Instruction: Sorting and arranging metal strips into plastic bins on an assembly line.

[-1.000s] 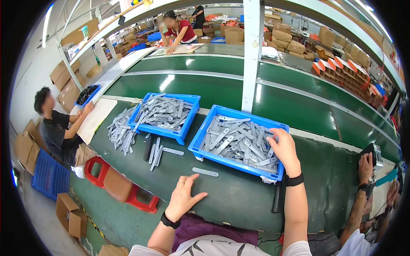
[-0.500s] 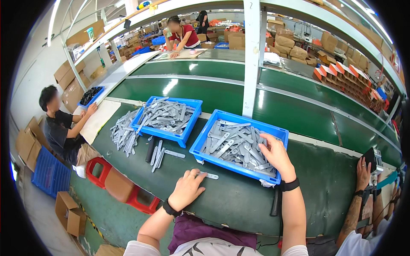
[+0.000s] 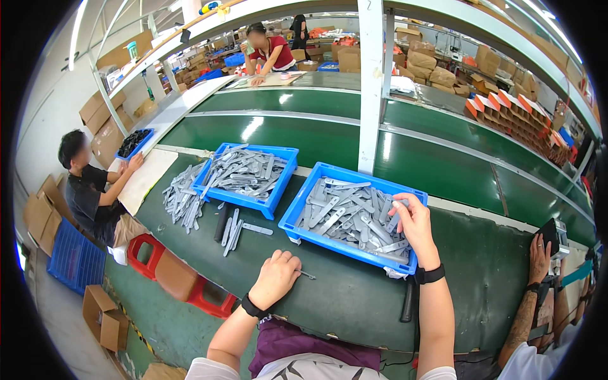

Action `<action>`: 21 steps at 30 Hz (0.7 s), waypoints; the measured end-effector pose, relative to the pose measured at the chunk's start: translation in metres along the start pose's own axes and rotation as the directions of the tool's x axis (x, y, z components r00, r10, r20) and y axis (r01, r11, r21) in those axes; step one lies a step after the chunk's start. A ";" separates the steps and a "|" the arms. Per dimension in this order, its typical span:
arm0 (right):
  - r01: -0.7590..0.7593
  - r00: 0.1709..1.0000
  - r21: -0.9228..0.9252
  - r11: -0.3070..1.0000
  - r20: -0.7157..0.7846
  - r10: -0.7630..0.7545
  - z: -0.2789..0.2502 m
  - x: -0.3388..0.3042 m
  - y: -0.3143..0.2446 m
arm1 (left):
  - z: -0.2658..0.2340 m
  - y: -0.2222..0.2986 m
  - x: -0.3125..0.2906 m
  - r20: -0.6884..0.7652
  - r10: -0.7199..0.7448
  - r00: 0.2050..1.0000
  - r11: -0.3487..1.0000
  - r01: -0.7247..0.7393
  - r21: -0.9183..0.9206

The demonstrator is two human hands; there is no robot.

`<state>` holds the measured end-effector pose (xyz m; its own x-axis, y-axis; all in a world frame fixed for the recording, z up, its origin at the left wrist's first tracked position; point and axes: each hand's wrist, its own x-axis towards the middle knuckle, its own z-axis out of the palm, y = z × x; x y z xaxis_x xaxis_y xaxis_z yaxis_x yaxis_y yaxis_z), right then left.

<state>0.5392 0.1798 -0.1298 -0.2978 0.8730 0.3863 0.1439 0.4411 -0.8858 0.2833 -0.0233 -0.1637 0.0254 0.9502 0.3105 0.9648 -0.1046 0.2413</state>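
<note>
Green table, near edge: blue tray heaped with flat grey metal strips, right hand at its right end, fingers pinched on one strip. Left hand curled shut over a small metal piece before the tray. Judged best practice: lift one strip only, clear of the heap.

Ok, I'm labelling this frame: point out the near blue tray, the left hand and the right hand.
Near blue tray [image 3: 329, 242]: head view, front rim.
Left hand [image 3: 276, 277]: head view, back of the hand, on the green table.
Right hand [image 3: 415, 221]: head view, back of the hand, over the tray's metal strips.
</note>
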 end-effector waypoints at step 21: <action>0.012 0.995 -0.041 0.999 0.101 -0.008 0.017 0.007 -0.001 | -0.025 -0.024 -0.034 0.170 -0.044 0.985 0.976 0.079 -0.204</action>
<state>0.5208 0.1817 -0.1308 -0.3927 0.8438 0.3657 0.1787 0.4601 -0.8697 0.2529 -0.0606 -0.1569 0.0271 0.9899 0.1393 0.8901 -0.0873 0.4473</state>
